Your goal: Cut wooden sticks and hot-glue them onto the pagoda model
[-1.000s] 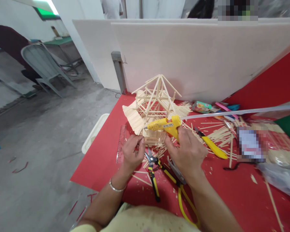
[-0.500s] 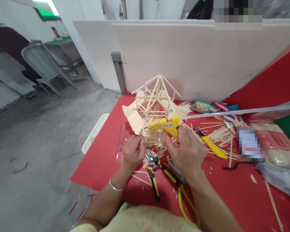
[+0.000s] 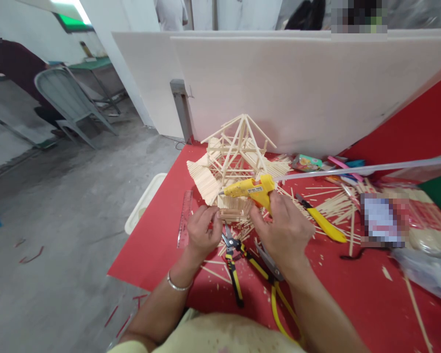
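A yellow hot glue gun (image 3: 255, 189) is gripped in my right hand (image 3: 284, 228), its nozzle pointing left and a long clear glue stick running out of its back. The nozzle hovers at the front of a house-like model (image 3: 238, 147) built from thin wooden sticks. My left hand (image 3: 205, 228) is closed in a pinch at the model's front left corner, beside a low row of sticks (image 3: 235, 214); what lies between its fingertips I cannot make out. Black and yellow pliers (image 3: 234, 245) lie below, between my hands.
Yellow-handled scissors (image 3: 275, 274) lie near my right wrist. A yellow utility knife (image 3: 325, 223), loose sticks (image 3: 332, 206) and plastic packets (image 3: 426, 215) cover the right side. A clear ruler (image 3: 184, 218) lies left on the red table (image 3: 150, 255). White boards (image 3: 297, 88) stand behind the model.
Hardly anything differs. Both hands keep their places, with the glue gun held at the model's front; the whole view shifts very slightly.
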Demonstrator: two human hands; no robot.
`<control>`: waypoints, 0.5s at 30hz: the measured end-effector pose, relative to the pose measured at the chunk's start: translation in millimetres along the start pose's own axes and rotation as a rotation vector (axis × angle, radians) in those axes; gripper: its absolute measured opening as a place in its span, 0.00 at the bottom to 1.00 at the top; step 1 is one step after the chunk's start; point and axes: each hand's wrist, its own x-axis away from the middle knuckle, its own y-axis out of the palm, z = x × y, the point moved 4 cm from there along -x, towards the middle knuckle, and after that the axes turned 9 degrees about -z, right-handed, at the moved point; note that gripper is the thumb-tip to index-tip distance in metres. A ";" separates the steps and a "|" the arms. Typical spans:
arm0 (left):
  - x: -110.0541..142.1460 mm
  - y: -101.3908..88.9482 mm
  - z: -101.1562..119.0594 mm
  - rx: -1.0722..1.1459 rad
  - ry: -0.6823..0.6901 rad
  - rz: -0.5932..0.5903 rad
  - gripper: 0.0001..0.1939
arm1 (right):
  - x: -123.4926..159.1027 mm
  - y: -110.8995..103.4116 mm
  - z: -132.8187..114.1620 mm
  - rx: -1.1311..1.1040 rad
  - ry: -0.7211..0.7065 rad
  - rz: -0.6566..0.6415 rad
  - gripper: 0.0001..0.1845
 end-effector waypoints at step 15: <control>-1.7 -0.9 1.9 -0.003 0.001 0.000 0.07 | 1.1 2.3 0.9 0.013 0.005 -0.005 0.21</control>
